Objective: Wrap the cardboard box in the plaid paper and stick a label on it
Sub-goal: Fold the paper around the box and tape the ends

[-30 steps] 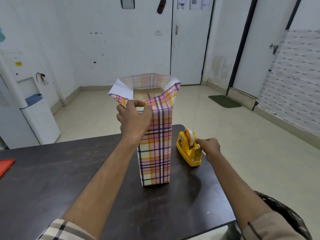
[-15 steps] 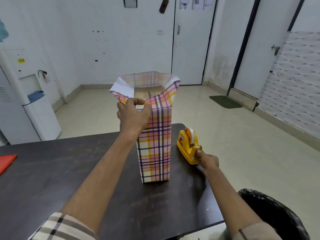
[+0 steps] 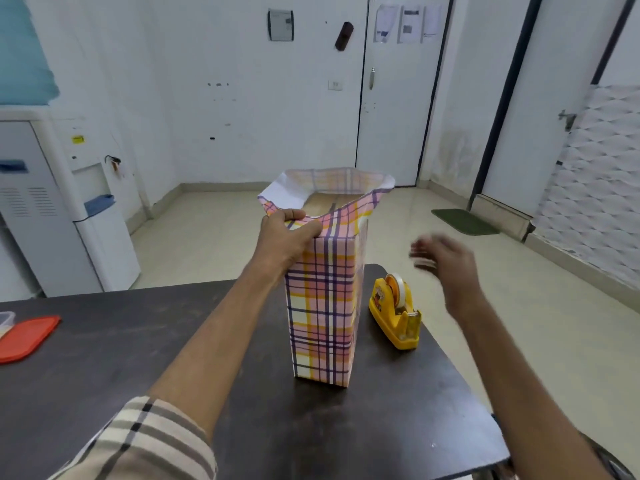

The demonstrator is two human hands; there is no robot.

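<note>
1. Box stands upright mid-table, sleeved in plaid paper. I see its cardboard top only inside the paper's open collar.
2. My left hand grips the paper at the box's near-left top corner, thumb hooked over the edge.
3. My right hand hangs in the air right of the box, blurred, and I cannot tell its grip.
4. A tape dispenser sits on the table just right of the box.
5. A red lid lies far left.
</note>
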